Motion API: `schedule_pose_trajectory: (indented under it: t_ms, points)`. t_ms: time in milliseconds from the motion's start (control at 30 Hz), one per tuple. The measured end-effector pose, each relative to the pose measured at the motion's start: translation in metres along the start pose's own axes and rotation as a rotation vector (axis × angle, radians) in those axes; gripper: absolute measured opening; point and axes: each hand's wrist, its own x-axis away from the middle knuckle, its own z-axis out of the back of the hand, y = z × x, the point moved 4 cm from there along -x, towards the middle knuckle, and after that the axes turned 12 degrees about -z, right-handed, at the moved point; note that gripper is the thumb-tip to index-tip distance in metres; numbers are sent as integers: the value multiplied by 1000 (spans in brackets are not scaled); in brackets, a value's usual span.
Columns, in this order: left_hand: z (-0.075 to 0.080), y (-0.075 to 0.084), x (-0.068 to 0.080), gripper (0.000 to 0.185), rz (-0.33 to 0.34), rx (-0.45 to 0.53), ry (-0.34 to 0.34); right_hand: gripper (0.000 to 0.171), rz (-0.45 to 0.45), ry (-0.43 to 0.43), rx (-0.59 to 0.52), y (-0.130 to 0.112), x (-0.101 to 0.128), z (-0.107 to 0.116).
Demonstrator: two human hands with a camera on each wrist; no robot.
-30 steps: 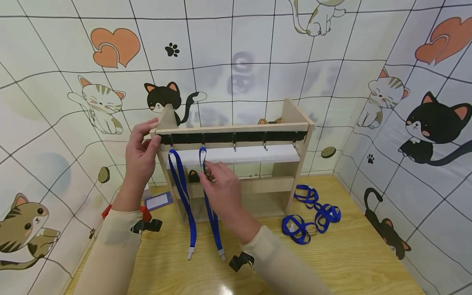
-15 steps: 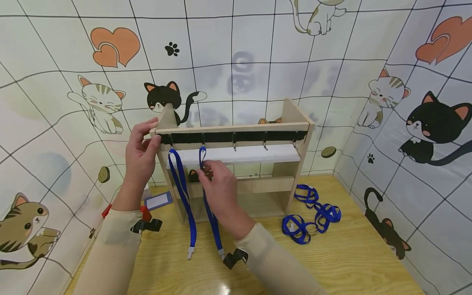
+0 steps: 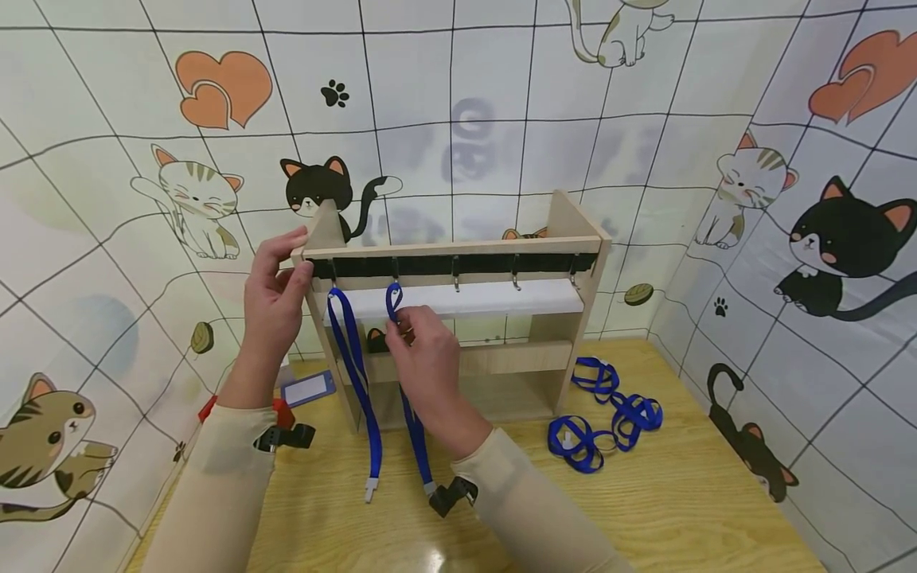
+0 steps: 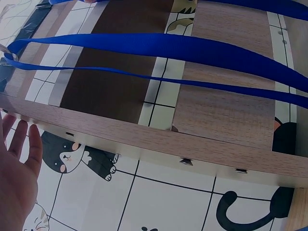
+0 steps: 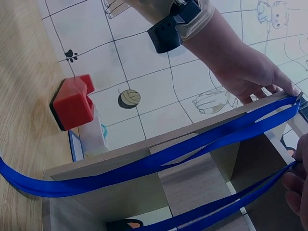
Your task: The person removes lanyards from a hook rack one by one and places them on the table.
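In the head view my left hand (image 3: 275,310) grips the upper left corner of a small wooden shelf (image 3: 523,360), thumb on the front. My right hand (image 3: 427,362) pinches a blue lanyard (image 3: 415,434) just below its top loop, which hangs at the second hook. A first blue lanyard (image 3: 356,374) hangs from the leftmost hook, its pale clip dangling below. The right wrist view shows both straps; fingers of my right hand (image 5: 299,185) are at its right edge, with my left hand (image 5: 255,74) at the shelf's side panel.
Three hooks farther right on the black strip (image 3: 487,264) hold nothing. Several coiled blue lanyards (image 3: 595,422) lie on the table right of the shelf. At left are a blue-framed badge holder (image 3: 308,389) and a red object (image 5: 73,102). Cat-patterned walls stand close behind and at both sides.
My right hand has shifted slightly left and up along the second lanyard, and the loop above its fingers looks shorter and rounder. My left hand stays on the shelf corner.
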Motion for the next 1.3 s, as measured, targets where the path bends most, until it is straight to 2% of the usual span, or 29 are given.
schedule_pose_trajectory:
  t_ms: [167, 367, 500, 633, 900, 1300]
  points:
    - [0, 0, -1, 38, -5, -4, -4, 6, -22, -3, -86, 3, 0, 2]
    - [0, 2, 0, 39, -2, 1, -4, 4, -116, -75, -272, 7, -1, 9]
    - [0, 3, 0, 39, 1, 4, -6, 6, -143, -110, -363, 1, -5, 18]
    - [0, 3, 0, 39, 2, 6, -7, 6, -118, -133, -396, -8, -8, 30]
    - [0, 4, -1, 39, 7, 4, -9, 7, 4, -180, -426, -24, -10, 62]
    - [0, 2, 0, 39, -6, -13, -13, 8, 61, -212, -460, -16, -18, 106]
